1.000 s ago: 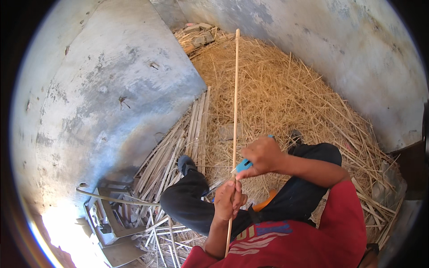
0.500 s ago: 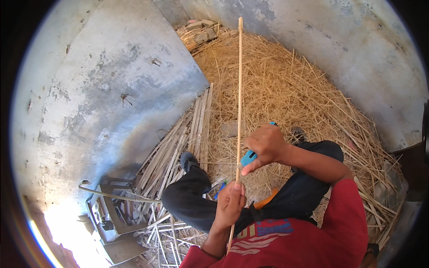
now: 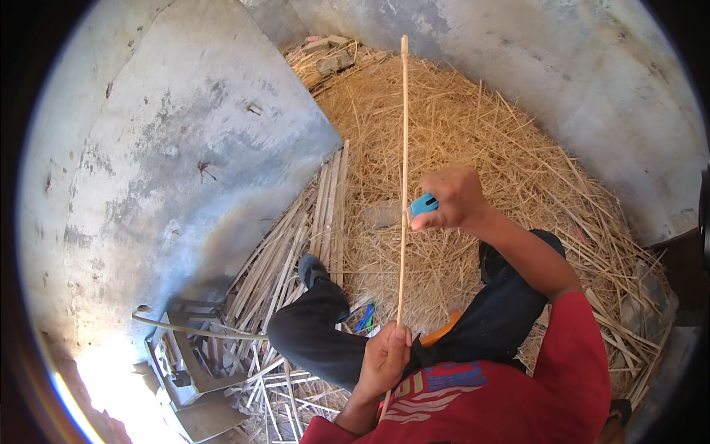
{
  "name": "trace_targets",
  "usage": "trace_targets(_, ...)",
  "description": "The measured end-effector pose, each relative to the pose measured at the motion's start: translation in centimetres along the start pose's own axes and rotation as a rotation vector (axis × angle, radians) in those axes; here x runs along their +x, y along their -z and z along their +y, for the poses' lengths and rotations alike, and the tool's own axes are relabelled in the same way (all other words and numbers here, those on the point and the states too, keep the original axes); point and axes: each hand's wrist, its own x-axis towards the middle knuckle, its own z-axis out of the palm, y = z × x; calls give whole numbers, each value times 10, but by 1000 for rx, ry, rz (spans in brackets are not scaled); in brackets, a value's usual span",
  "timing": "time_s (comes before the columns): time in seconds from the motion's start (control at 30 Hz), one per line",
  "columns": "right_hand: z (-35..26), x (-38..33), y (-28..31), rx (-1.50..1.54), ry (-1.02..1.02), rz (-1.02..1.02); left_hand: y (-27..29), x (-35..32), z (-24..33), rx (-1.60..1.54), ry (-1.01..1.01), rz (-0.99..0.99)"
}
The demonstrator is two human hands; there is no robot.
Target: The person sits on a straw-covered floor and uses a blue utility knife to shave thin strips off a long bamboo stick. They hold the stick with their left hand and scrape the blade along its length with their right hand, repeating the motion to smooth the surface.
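Observation:
A long, pale bamboo stick [image 3: 404,133] stands lengthwise in front of me, its far tip over the straw and its near end at my red shirt. My left hand [image 3: 386,358] is closed around its lower part, close to my lap. Farther up, my right hand [image 3: 452,198] grips a blue cutter [image 3: 424,205], probably a utility knife, with its front end against the stick's right side. My right thumb reaches to the stick just below the cutter. The blade itself is too small to make out.
Loose straw and shavings [image 3: 458,118] cover the floor ahead. Split strips [image 3: 333,200] lie in a bundle left of centre. A frame-like box [image 3: 194,355] stands at lower left. Grey walls [image 3: 185,133] close in on the left and far sides. An orange object [image 3: 441,330] lies by my lap.
My right hand with the cutter has moved up the stick, away from my left hand. My left hand has dropped slightly toward my body, and the stick has shifted a little right.

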Motion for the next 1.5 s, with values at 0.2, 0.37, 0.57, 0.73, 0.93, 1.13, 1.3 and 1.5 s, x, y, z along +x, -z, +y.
trace_targets(0.2, -37, -13, -5, 77, 104, 40, 2, -4, 6, 77, 22, 48)
trace_targets(0.37, 39, 10, -8, -52, -104, 130, 2, -20, -2, 136, 50, -12)
trace_targets(0.57, 28, 1, -12, -100, -101, 110, 4, -24, 0, 158, 79, -19)
trace_targets(0.73, 54, 8, -8, -121, -233, 115, 6, -38, -3, 237, 109, -39)
trace_targets(0.93, 138, 6, 21, -253, -368, 288, 7, -56, -6, 343, 120, -137)
trace_targets(1.13, 225, -49, 26, -462, -752, 180, 30, -73, -2, 511, 48, -111)
trace_targets(1.3, 297, -115, 59, -199, -1367, 291, 59, -116, -24, 551, 197, 69)
trace_targets(1.5, 137, -78, 19, 341, -941, -111, 48, -58, -32, 592, 4, 172)
